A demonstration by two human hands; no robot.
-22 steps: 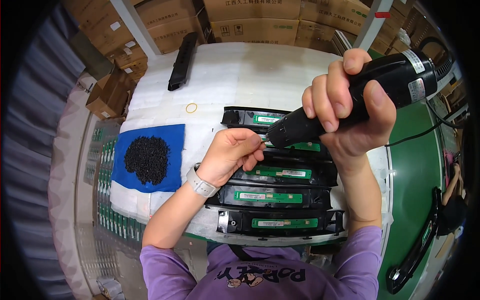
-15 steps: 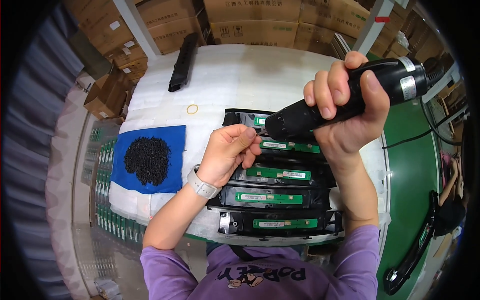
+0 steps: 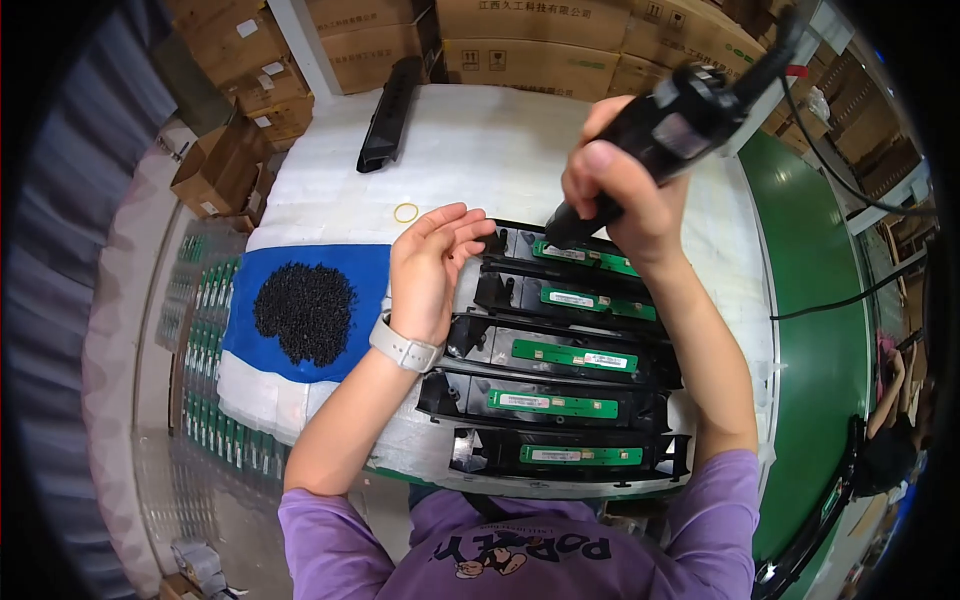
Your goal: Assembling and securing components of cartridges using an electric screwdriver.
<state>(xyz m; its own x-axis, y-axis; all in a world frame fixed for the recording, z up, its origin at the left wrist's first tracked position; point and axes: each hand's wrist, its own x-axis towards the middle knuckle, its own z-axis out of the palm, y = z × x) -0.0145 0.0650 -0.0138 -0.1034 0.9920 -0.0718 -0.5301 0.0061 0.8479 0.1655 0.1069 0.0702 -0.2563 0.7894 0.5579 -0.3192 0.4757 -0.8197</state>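
Observation:
My right hand (image 3: 632, 190) is wrapped round a black electric screwdriver (image 3: 665, 130), tilted with its nose down at the farthest black plastic housing (image 3: 520, 240). The nose hides the exact spot where its tip meets the housing or the green circuit board (image 3: 610, 260) in it. My left hand (image 3: 435, 258), fingers stretched and apart, is beside that housing's left end; I see nothing in it. Several more black housings (image 3: 470, 395) lie in a row toward me, each with a narrow green board. Left of my left hand, a pile of small black screws (image 3: 305, 312) rests on a blue cloth (image 3: 375, 262).
A lone black housing (image 3: 388, 115) and a yellow rubber band (image 3: 405, 213) lie on the white padded table (image 3: 500, 130). Clear trays of green boards (image 3: 215, 370) stand at the left. Cardboard boxes (image 3: 530, 60) line the back. A power cord (image 3: 840, 180) hangs at the right.
The screwdriver has swung steeper, its nose now down at the farthest housing. My left fingers, which were pinched at its tip, have opened and drawn away. The view has shifted slightly.

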